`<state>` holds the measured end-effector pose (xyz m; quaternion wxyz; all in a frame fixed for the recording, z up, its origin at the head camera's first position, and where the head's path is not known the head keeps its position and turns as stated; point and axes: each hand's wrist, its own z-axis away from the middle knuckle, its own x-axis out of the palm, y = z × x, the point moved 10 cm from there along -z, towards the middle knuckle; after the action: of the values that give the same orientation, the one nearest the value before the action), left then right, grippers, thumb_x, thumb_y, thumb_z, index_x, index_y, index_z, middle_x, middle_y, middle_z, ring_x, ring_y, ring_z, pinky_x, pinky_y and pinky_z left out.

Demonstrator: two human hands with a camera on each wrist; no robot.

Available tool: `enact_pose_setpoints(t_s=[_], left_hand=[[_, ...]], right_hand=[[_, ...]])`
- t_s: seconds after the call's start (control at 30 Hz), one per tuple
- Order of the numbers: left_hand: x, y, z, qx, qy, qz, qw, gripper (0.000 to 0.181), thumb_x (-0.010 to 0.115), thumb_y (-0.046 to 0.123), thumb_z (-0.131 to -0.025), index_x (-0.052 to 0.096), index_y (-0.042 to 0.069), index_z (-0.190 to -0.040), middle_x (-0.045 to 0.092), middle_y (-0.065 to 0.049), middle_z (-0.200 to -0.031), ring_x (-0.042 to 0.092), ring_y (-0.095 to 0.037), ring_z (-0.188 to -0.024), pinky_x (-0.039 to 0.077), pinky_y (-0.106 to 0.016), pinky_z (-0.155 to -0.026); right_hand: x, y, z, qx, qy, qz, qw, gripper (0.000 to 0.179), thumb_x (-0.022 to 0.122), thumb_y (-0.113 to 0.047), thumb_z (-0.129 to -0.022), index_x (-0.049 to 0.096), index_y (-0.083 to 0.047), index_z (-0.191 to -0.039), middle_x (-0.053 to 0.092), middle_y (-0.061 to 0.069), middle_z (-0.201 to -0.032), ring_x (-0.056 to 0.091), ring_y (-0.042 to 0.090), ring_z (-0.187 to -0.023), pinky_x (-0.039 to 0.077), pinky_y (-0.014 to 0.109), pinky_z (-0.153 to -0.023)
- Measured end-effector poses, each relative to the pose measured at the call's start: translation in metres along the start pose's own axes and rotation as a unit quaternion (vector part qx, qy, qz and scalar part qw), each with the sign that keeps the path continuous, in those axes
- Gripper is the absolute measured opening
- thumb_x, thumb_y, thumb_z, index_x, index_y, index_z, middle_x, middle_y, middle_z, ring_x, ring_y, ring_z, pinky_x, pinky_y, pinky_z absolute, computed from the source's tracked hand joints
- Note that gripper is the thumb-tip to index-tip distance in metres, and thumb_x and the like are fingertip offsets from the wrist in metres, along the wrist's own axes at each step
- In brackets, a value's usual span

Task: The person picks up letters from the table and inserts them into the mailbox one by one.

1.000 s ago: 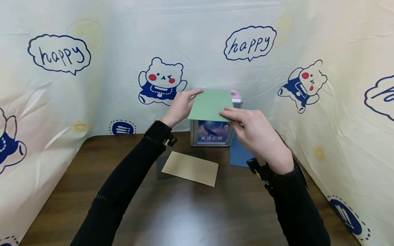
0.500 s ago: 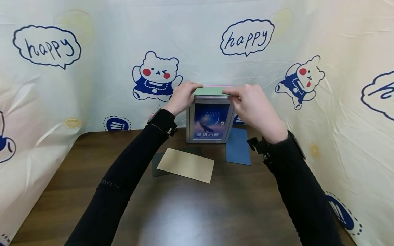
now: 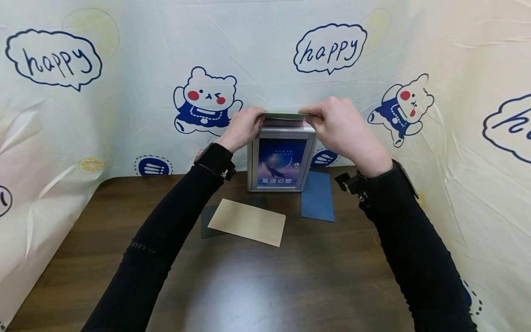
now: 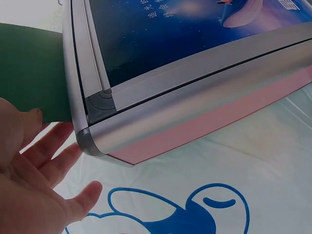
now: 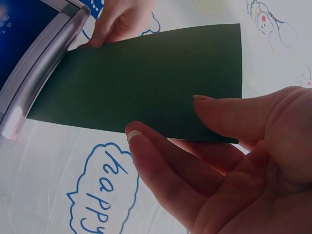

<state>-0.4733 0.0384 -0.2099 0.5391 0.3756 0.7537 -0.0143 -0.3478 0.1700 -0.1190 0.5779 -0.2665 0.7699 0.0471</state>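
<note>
A dark green card (image 5: 131, 87) stretches between both hands over the top of a silver-framed metal box (image 3: 280, 162) with a blue whale picture on its front. In the head view the card appears almost edge-on, as a thin strip above the box's pink top. My left hand (image 3: 242, 127) pinches its left end, with the thumb over the card in the left wrist view. At the other end my right hand (image 3: 342, 133) pinches it between thumb and fingers. In the right wrist view the card bows slightly, and its far edge overlaps the box's top rim.
A beige card (image 3: 247, 222) lies across a dark grey-green card (image 3: 209, 223) on the brown wooden table (image 3: 249, 286). A blue card (image 3: 317, 197) lies right of the box. Behind stands a cloth backdrop (image 3: 265, 46) with bear prints.
The green card has tilted from showing its broad face to nearly edge-on, up at the box's top. Both hands have risen with it, and the box front is uncovered.
</note>
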Motion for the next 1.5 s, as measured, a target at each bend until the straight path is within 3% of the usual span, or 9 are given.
enact_pose_setpoints(t_s=[0.17,0.37,0.63,0.77,0.97,1.1,1.2,1.33,1.5], left_hand=[[-0.003,0.001,0.000,0.011,0.007,0.013,0.9998,0.023,0.045,0.014,-0.102,0.066,0.008,-0.110,0.066,-0.006,-0.103,0.060,-0.020,-0.098,0.043,-0.039,-0.090],[-0.002,-0.003,-0.004,-0.007,-0.001,0.024,0.9997,0.027,0.042,0.016,-0.103,0.064,0.010,-0.118,0.066,-0.007,-0.110,0.059,-0.021,-0.103,0.042,-0.039,-0.092],[0.002,-0.009,-0.007,-0.019,0.004,0.028,0.9994,0.022,0.044,0.016,-0.103,0.063,0.010,-0.111,0.063,-0.008,-0.113,0.055,-0.022,-0.106,0.041,-0.043,-0.089],[-0.003,-0.009,-0.004,-0.023,0.046,0.060,0.9969,0.022,0.050,0.019,-0.101,0.062,0.013,-0.118,0.063,-0.005,-0.119,0.055,-0.020,-0.115,0.042,-0.038,-0.093],[-0.021,0.001,-0.001,0.004,0.153,0.064,0.9862,0.037,0.056,0.023,-0.098,0.050,0.013,-0.133,0.063,-0.004,-0.120,0.059,-0.018,-0.108,0.045,-0.031,-0.089],[-0.034,0.012,0.007,0.069,0.218,0.037,0.9729,0.056,0.057,0.016,-0.097,0.032,0.012,-0.147,0.053,-0.008,-0.133,0.060,-0.022,-0.101,0.047,-0.032,-0.071],[-0.037,0.021,0.014,0.123,0.241,0.002,0.9627,0.052,0.055,0.011,-0.097,0.037,0.012,-0.146,0.047,-0.009,-0.138,0.059,-0.024,-0.100,0.048,-0.032,-0.072],[-0.027,0.021,0.012,0.132,0.212,-0.039,0.9675,0.047,0.056,0.018,-0.097,0.044,0.013,-0.142,0.044,-0.013,-0.140,0.053,-0.025,-0.116,0.043,-0.031,-0.098],[-0.002,0.007,0.005,0.076,0.132,-0.082,0.9850,0.048,0.048,0.034,-0.100,0.043,0.013,-0.143,0.038,-0.014,-0.145,0.036,-0.026,-0.134,0.033,-0.041,-0.107]], right_hand=[[-0.004,0.000,-0.003,0.004,-0.011,-0.003,0.9999,0.032,0.047,-0.004,-0.098,0.065,-0.008,-0.124,0.067,0.012,-0.110,0.054,0.025,-0.066,0.038,0.033,-0.053],[-0.009,0.006,-0.013,0.011,-0.011,-0.014,0.9998,0.032,0.046,-0.004,-0.098,0.063,-0.007,-0.126,0.065,0.013,-0.117,0.053,0.024,-0.067,0.036,0.032,-0.054],[-0.003,0.013,-0.037,0.027,-0.037,-0.018,0.9988,0.034,0.046,-0.006,-0.098,0.060,-0.006,-0.129,0.061,0.012,-0.125,0.055,0.024,-0.088,0.040,0.034,-0.067],[0.006,0.016,-0.052,0.029,-0.047,-0.032,0.9980,0.031,0.044,-0.005,-0.099,0.064,-0.004,-0.122,0.063,0.011,-0.118,0.053,0.023,-0.091,0.042,0.036,-0.076],[0.022,0.038,-0.068,0.043,-0.039,-0.047,0.9972,0.026,0.042,-0.004,-0.099,0.065,-0.001,-0.113,0.062,0.014,-0.109,0.050,0.027,-0.089,0.040,0.038,-0.080],[0.042,0.052,-0.077,0.053,-0.031,-0.062,0.9962,0.027,0.041,-0.005,-0.100,0.063,0.000,-0.113,0.062,0.015,-0.107,0.050,0.027,-0.088,0.039,0.038,-0.081],[0.057,0.060,-0.081,0.074,-0.023,-0.086,0.9933,0.028,0.041,-0.006,-0.100,0.062,-0.001,-0.117,0.062,0.015,-0.110,0.052,0.027,-0.089,0.040,0.038,-0.081],[0.072,0.069,-0.086,0.100,-0.013,-0.098,0.9901,0.030,0.040,-0.011,-0.101,0.057,-0.003,-0.124,0.059,0.014,-0.119,0.055,0.027,-0.097,0.043,0.038,-0.083],[0.088,0.076,-0.089,0.112,-0.011,-0.028,0.9933,0.038,0.039,-0.024,-0.102,0.052,-0.007,-0.133,0.054,0.014,-0.130,0.044,0.032,-0.121,0.038,0.045,-0.096]])
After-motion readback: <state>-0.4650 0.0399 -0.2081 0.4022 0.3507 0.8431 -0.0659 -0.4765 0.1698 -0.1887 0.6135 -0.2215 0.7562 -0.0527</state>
